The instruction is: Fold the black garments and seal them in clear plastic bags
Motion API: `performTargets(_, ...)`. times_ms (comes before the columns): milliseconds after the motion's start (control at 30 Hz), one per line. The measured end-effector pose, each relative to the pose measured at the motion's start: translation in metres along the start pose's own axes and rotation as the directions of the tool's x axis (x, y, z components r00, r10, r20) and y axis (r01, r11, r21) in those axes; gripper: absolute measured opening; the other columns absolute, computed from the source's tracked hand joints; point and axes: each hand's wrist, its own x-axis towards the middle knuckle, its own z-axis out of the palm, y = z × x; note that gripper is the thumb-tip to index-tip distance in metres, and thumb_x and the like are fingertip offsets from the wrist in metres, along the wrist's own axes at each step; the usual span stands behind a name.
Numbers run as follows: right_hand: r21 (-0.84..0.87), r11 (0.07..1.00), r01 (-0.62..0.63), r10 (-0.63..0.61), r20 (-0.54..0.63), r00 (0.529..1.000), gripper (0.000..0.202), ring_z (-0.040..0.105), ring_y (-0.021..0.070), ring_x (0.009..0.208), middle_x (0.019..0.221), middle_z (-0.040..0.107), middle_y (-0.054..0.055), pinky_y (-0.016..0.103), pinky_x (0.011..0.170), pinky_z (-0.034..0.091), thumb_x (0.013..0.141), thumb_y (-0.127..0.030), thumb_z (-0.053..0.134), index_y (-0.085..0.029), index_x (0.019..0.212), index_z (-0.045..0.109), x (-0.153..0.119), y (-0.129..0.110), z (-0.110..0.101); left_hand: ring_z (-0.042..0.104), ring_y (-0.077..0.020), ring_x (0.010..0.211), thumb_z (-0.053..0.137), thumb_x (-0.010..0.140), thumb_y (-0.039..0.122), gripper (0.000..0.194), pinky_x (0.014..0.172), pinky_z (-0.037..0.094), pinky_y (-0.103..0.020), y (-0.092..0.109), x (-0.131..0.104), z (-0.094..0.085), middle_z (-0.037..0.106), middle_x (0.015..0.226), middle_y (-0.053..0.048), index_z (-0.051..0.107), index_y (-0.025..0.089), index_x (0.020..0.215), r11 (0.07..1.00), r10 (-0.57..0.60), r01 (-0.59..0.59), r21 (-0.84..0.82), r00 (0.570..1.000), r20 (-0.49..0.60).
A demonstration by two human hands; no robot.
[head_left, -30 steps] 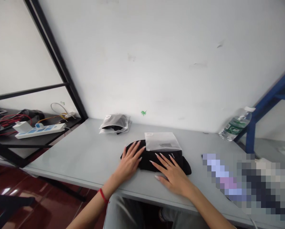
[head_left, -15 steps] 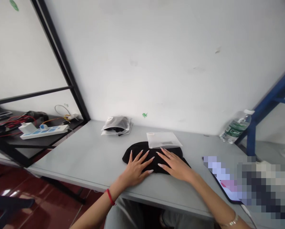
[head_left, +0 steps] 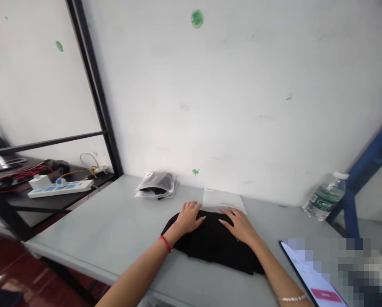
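Note:
A piece of black cloth [head_left: 210, 241], folded flat with a rounded far edge, lies on the grey table in front of me. My left hand [head_left: 188, 218] rests on its upper left, fingers extended over the far edge and thumb apart. On the upper right of the cloth lies my right hand [head_left: 239, 226], its fingers spread near that same edge. Just behind the cloth is a flat, frosted zip bag [head_left: 222, 197], partly covered by the right fingertips and the cloth.
Several frosted bags [head_left: 157, 183] with black contents are stacked at the back left. A water bottle [head_left: 325, 197] leans at the back right by a blue frame [head_left: 366, 175]. A lit phone [head_left: 312, 273] lies right. A power strip [head_left: 61, 188] sits on the black shelf left.
Both hands have moved toward the far edge of the cloth. More of the cloth now shows, reaching nearer to me on the right. The camera view has tilted up.

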Motion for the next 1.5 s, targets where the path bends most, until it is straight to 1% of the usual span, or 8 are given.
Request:
performTargets(233, 0.113, 0.994, 0.008, 0.000, -0.071, 0.998, 0.017, 0.058, 0.0279, 0.115, 0.116, 0.064, 0.012, 0.046, 0.098, 0.047, 0.086, -0.033, 0.058, -0.021, 0.098, 0.058, -0.002, 0.015, -0.012, 0.057, -0.0261, 0.102, 0.080, 0.069, 0.039, 0.029, 0.095, 0.044, -0.043, -0.036, 0.010, 0.002, 0.061, 0.103, -0.007, 0.063, 0.019, 0.082, 0.972, -0.023, -0.002, -0.234, 0.994, -0.104)
performTargets(400, 0.210, 0.977, 0.027, -0.024, -0.017, 1.000, 0.012, 0.060, 0.0232, 0.108, 0.111, 0.064, 0.007, 0.041, 0.095, 0.048, 0.085, -0.020, 0.054, -0.023, 0.097, 0.054, -0.007, 0.013, -0.021, 0.060, -0.0222, 0.088, 0.085, 0.061, 0.042, 0.047, 0.080, 0.049, -0.034, -0.057, 0.006, -0.011, 0.064, 0.090, -0.004, 0.061, 0.018, 0.092, 0.927, -0.086, 0.097, -0.362, 0.995, 0.048)
performTargets(733, -0.010, 0.992, 0.123, -0.123, -0.180, 0.976, 0.014, 0.053, 0.0258, 0.093, 0.091, 0.054, 0.007, 0.043, 0.085, 0.049, 0.076, -0.014, 0.063, -0.023, 0.076, 0.053, -0.010, -0.007, -0.047, 0.061, -0.0199, 0.091, 0.080, 0.063, 0.016, 0.025, 0.089, 0.047, -0.035, -0.048, 0.006, -0.028, 0.064, 0.095, -0.004, 0.060, 0.018, 0.078, 0.860, 0.034, -0.041, -0.509, 0.999, -0.025)
performTargets(900, -0.027, 0.992, 0.123, -0.125, -0.061, 0.990, 0.015, 0.053, 0.0249, 0.086, 0.082, 0.055, 0.005, 0.039, 0.076, 0.048, 0.078, -0.017, 0.061, -0.024, 0.074, 0.047, -0.012, -0.017, -0.059, 0.063, -0.0185, 0.086, 0.073, 0.075, 0.035, 0.022, 0.085, 0.048, -0.033, -0.047, 0.002, -0.034, 0.068, 0.088, -0.003, 0.059, 0.018, 0.077, 0.802, 0.065, -0.001, -0.598, 0.994, 0.085)
performTargets(1033, 0.002, 0.997, 0.076, -0.076, 0.046, 0.996, 0.016, 0.055, 0.0218, 0.077, 0.079, 0.056, 0.002, 0.036, 0.071, 0.047, 0.078, -0.022, 0.060, -0.025, 0.076, 0.045, -0.016, -0.021, -0.064, 0.061, -0.0181, 0.081, 0.076, 0.063, 0.019, 0.021, 0.077, 0.049, -0.030, -0.049, 0.002, -0.033, 0.066, 0.082, -0.001, 0.061, 0.018, 0.077, 0.853, 0.024, 0.043, -0.520, 0.992, 0.121)
performTargets(1200, 0.059, 0.998, -0.006, -0.001, 0.126, 0.992, 0.019, 0.059, 0.0199, 0.075, 0.086, 0.059, 0.002, 0.034, 0.068, 0.048, 0.078, -0.021, 0.059, -0.025, 0.091, 0.047, -0.019, -0.018, -0.070, 0.061, -0.0148, 0.075, 0.061, 0.062, 0.001, 0.016, 0.074, 0.049, -0.027, -0.051, 0.004, -0.034, 0.065, 0.076, 0.000, 0.060, 0.017, 0.066, 0.834, 0.039, -0.031, -0.551, 0.999, 0.001)
performTargets(1367, 0.026, 0.999, 0.042, -0.038, -0.141, 0.989, 0.014, 0.059, 0.0233, 0.087, 0.092, 0.059, 0.006, 0.037, 0.077, 0.049, 0.078, -0.012, 0.049, -0.024, 0.087, 0.051, -0.018, -0.018, -0.078, 0.061, -0.0135, 0.074, 0.054, 0.064, -0.005, 0.023, 0.074, 0.050, -0.028, -0.050, 0.007, -0.029, 0.062, 0.079, -0.001, 0.059, 0.017, 0.056, 0.844, -0.101, -0.066, -0.532, 0.955, -0.280)
performTargets(1500, 0.004, 0.997, 0.080, -0.079, -0.132, 0.988, 0.026, 0.057, 0.0241, 0.091, 0.095, 0.057, 0.007, 0.036, 0.076, 0.049, 0.069, -0.003, 0.046, -0.024, 0.082, 0.054, -0.018, -0.022, -0.080, 0.062, -0.0175, 0.088, 0.053, 0.062, -0.004, 0.025, 0.086, 0.050, -0.033, -0.054, 0.005, -0.028, 0.064, 0.095, -0.004, 0.066, 0.017, 0.057, 0.877, -0.069, -0.035, -0.480, 0.978, -0.196)
